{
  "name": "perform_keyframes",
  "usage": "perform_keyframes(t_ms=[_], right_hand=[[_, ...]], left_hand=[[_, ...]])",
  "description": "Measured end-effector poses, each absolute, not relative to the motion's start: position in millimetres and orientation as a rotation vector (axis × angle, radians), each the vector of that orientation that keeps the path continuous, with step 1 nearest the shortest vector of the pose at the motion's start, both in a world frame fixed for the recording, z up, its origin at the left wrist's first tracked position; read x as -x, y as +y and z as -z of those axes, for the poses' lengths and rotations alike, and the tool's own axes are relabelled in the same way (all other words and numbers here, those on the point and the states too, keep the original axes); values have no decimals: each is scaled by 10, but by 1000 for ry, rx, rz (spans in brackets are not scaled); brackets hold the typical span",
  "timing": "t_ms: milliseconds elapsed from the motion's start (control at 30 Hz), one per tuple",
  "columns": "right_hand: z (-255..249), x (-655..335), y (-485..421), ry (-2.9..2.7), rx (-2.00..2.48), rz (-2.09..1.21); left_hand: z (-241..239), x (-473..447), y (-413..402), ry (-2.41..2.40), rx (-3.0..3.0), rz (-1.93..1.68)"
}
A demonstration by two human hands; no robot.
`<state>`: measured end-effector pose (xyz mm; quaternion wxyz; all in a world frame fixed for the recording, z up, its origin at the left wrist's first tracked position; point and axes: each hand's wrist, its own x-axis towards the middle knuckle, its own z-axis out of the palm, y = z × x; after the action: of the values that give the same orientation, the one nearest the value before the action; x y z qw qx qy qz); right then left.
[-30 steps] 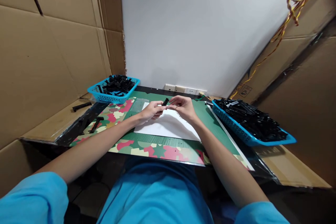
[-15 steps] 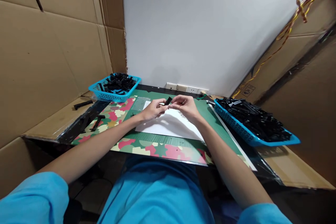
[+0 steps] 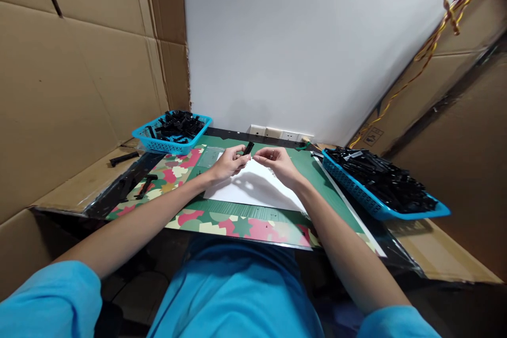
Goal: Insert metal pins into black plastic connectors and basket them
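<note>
My left hand [image 3: 228, 162] is closed round a short black plastic part [image 3: 249, 148], whose upper end sticks out above the thumb. Close by on the right, my right hand [image 3: 277, 162] has its thumb and forefinger pinched together near the part, a small gap apart from the left hand. Whatever lies between those right fingertips is too small to make out. Both hands are above a white sheet of paper [image 3: 245, 190] on the green mat [image 3: 309, 169]. Some tiny pieces on the paper are partly hidden behind my right hand.
A blue basket [image 3: 170, 147] of black parts stands at the back left, another blue basket [image 3: 370, 203] heaped with black parts at the right. Loose black parts [image 3: 147, 186] lie on the left side. Wall sockets [image 3: 273, 132] line the back; cardboard [image 3: 91, 63] walls flank the table.
My right hand has drawn slightly away from the black part, opening a gap between the two hands. The left hand has shifted a little left with the part.
</note>
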<state>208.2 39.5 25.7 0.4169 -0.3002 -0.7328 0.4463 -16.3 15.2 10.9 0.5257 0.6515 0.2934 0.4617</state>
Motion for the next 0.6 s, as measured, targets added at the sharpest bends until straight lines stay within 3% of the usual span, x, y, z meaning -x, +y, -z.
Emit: perform_keyframes(t_ms=[600], right_hand=[[-298, -2087, 345, -1951, 818, -988]], left_hand=[[-139, 234, 147, 810, -1879, -1056]])
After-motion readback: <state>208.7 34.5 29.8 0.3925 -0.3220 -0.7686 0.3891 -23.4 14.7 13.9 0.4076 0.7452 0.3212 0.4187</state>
